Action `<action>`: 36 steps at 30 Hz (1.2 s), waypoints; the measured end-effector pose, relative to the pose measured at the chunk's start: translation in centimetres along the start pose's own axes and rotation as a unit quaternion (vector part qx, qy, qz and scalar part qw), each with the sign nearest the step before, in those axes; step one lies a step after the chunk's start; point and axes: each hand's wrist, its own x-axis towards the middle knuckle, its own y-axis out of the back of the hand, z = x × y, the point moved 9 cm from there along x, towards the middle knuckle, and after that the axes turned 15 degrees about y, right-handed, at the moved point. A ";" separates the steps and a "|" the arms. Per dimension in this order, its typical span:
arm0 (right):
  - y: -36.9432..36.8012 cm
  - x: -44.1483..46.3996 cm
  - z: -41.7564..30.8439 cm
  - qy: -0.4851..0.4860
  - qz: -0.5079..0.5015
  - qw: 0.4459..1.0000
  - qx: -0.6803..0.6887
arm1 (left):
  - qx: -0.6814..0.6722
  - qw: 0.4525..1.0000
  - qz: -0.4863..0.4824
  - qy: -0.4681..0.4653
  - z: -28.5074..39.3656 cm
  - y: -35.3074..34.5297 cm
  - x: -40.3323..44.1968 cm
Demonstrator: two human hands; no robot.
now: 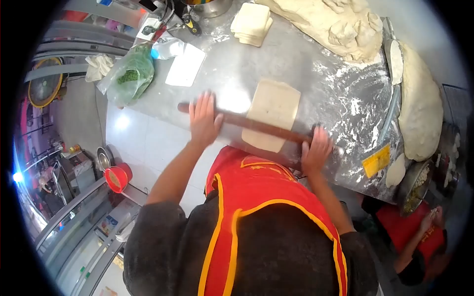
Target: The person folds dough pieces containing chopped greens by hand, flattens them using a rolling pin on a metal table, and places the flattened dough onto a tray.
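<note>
frame centre: left hand (pixel 203 121) and right hand (pixel 317 149) are resting on rolling pin (pixel 237 120) | grip: both lying unclenched, fingers extending | dough sheet (pixel 274 102) is lying beneath

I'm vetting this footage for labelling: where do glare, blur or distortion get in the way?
Head view: glare whitens the table between the left hand and the flat dough sheet, and a bright spot sits on the floor; both hands look slightly blurred; the wide lens bends lines near the rim, with black corners.
</note>
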 end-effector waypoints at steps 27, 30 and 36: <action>0.3 2.3 1.6 0.007 -0.011 0.999 -0.036 | 0.015 0.999 0.024 -0.028 0.6 0.2 3.1; 0.6 -3.1 -1.2 0.035 -0.050 0.998 -0.006 | -0.038 0.999 -0.036 0.015 -2.1 0.1 -4.1; -0.2 -5.5 -1.1 0.062 -0.037 0.997 0.021 | -0.017 0.999 -0.019 0.031 -2.9 -0.7 -7.0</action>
